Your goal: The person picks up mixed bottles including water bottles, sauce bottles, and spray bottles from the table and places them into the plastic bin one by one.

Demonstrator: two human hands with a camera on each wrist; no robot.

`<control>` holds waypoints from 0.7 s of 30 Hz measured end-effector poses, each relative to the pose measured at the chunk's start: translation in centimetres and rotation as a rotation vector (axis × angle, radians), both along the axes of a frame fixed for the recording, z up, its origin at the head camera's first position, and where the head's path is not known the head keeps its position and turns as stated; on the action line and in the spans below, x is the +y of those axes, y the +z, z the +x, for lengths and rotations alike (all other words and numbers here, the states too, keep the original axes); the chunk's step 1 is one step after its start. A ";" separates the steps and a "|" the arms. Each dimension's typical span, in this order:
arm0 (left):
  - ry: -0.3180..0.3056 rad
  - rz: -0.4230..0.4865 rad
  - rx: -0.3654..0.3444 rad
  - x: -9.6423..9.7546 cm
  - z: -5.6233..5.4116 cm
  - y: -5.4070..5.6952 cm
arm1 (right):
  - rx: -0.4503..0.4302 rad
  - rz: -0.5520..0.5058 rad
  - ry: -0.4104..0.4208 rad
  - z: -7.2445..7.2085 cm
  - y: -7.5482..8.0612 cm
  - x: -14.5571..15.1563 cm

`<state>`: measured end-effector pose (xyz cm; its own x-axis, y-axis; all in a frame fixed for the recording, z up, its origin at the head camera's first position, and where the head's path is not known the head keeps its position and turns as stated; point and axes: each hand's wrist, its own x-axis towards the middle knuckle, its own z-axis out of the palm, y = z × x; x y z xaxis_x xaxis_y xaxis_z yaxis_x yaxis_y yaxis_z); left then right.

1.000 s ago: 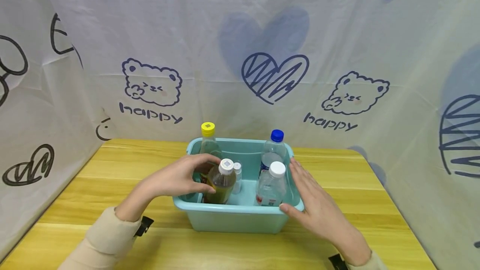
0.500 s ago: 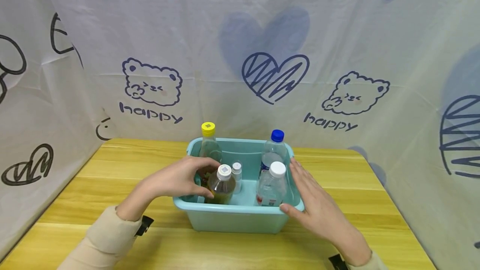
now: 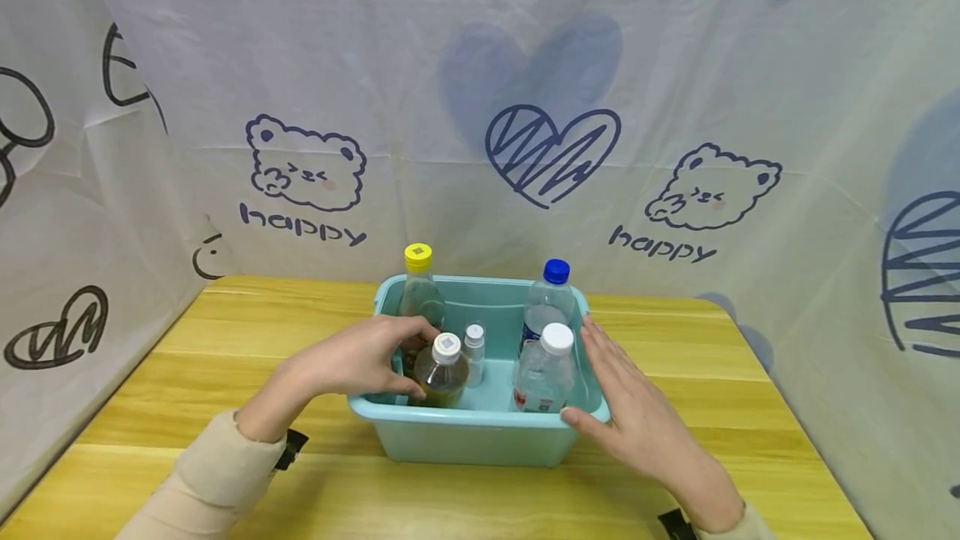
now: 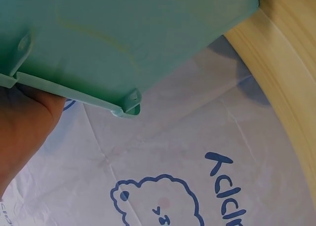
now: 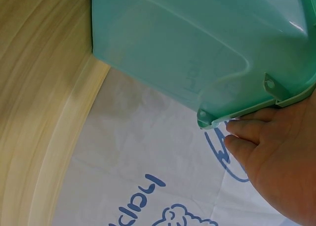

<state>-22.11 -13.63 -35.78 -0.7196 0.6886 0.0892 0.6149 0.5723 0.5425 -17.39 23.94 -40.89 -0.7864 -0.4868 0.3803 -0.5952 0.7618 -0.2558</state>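
Note:
In the head view, my left hand reaches over the left rim of a light teal plastic basin. It holds a brownish bottle with a white cap inside, thumb on the near side; the other fingertips are hidden. My right hand rests along the basin's right rim, fingers straight, thumb at the front corner. Close to that hand stand a clear white-capped bottle and a blue-capped bottle. Both wrist views show the basin's outer wall and part of each hand.
A yellow-capped bottle stands at the basin's back left. A small white-capped bottle is near the middle. The basin sits on a wooden table, with a printed cloth hanging behind.
The brownish bottle has gone down and slightly left inside the basin, and my left fingers have shifted slightly with it. The right hand has stayed on the rim.

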 end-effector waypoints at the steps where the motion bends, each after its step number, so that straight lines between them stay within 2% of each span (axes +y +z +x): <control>1: 0.002 -0.006 0.003 0.0 0.0 0.1 | 0.009 -0.001 0.002 0.0 0.0 0.0; 6: 0.009 -0.031 0.034 -0.2 0.3 0.3 | 0.021 -0.003 0.006 0.0 0.0 -0.1; 14: 0.017 -0.050 0.121 -0.8 1.0 0.6 | -0.023 0.013 -0.004 0.1 0.3 -0.1; 21: 0.049 -0.037 0.118 -1.1 1.4 1.0 | -0.042 0.012 -0.014 0.0 0.6 0.0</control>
